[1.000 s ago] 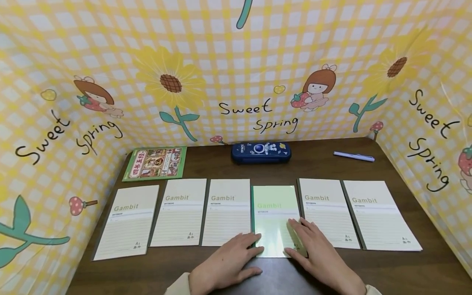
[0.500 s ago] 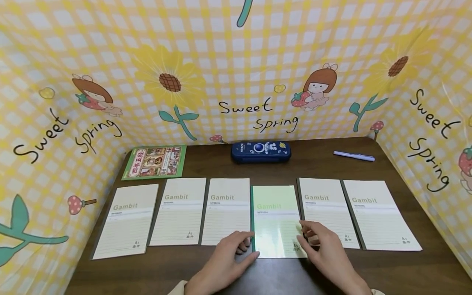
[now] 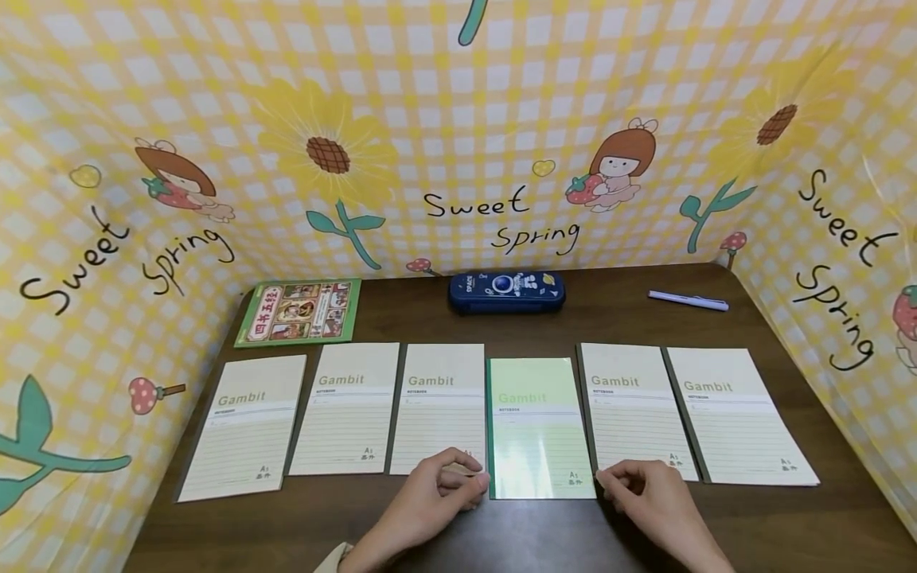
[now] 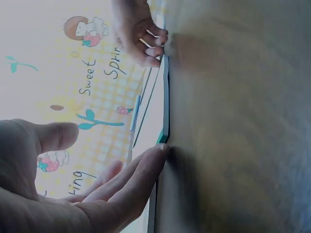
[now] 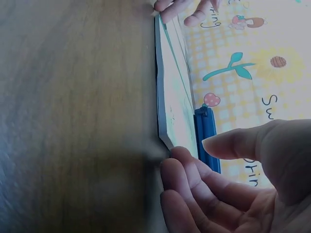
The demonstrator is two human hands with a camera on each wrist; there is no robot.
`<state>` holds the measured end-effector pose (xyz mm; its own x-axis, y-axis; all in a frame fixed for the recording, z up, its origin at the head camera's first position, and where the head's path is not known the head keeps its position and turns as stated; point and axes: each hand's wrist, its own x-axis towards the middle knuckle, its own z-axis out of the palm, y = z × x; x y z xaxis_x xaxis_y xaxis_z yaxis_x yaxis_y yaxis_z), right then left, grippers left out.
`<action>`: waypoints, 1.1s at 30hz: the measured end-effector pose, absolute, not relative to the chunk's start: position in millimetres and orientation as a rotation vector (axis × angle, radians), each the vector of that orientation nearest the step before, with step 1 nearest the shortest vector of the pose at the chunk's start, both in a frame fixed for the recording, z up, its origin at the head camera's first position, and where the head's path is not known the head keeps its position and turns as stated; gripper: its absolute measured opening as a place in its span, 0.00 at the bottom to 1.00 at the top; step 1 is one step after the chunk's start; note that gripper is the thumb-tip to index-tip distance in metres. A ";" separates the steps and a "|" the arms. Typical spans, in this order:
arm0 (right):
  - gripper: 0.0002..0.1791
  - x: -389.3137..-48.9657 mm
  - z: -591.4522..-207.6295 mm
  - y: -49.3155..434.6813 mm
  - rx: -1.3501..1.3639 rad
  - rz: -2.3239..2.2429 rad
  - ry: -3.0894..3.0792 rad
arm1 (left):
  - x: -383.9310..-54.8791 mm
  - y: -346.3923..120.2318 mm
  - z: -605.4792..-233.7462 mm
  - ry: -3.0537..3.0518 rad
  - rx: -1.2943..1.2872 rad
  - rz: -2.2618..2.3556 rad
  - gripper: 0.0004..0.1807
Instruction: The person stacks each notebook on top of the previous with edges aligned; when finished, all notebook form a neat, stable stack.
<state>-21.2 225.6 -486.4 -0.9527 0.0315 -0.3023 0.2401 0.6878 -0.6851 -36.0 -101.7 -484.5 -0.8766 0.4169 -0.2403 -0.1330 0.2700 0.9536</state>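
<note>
A green-covered Gambit notebook (image 3: 537, 422) lies flat on the dark wooden table, between paler notebooks of the same design. My left hand (image 3: 433, 497) is at its lower left corner, fingers loosely bent; in the left wrist view the fingertips (image 4: 158, 150) meet the notebook's edge and the thumb stands apart. On the other side, my right hand (image 3: 652, 497) is at the lower right corner with relaxed fingers. The right wrist view shows the index fingertip (image 5: 181, 154) right at the corner, the thumb well away. Neither hand grips anything.
Pale notebooks form a row, with several left of the green one, such as this notebook (image 3: 344, 410), and two right of it, including the far-right notebook (image 3: 734, 418). Behind lie a green-bordered picture book (image 3: 299, 312), a navy pencil case (image 3: 506, 298) and a lavender pen (image 3: 688, 301). Checkered cloth (image 3: 458, 143) encloses the table.
Both hands have come off the green notebook's cover and drawn outward to its lower side edges, fingers more bent. The notebooks have barely moved.
</note>
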 end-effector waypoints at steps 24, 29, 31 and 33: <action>0.19 -14.9 -489.8 215.8 0.513 -1.436 2.361 | -38.2 -98.1 -479.0 1.641 -0.170 1.866 0.25; 0.18 -14.9 -489.1 216.4 0.513 -1.542 2.287 | -39.0 -97.3 -480.3 1.627 -0.162 1.887 0.29; 0.20 -15.1 -489.4 217.9 0.506 -1.598 2.234 | -39.8 -96.6 -481.8 1.654 -0.130 1.894 0.31; 0.22 -14.8 -489.9 219.9 0.482 -1.647 2.187 | -40.4 -96.0 -483.5 1.695 -0.084 1.889 0.33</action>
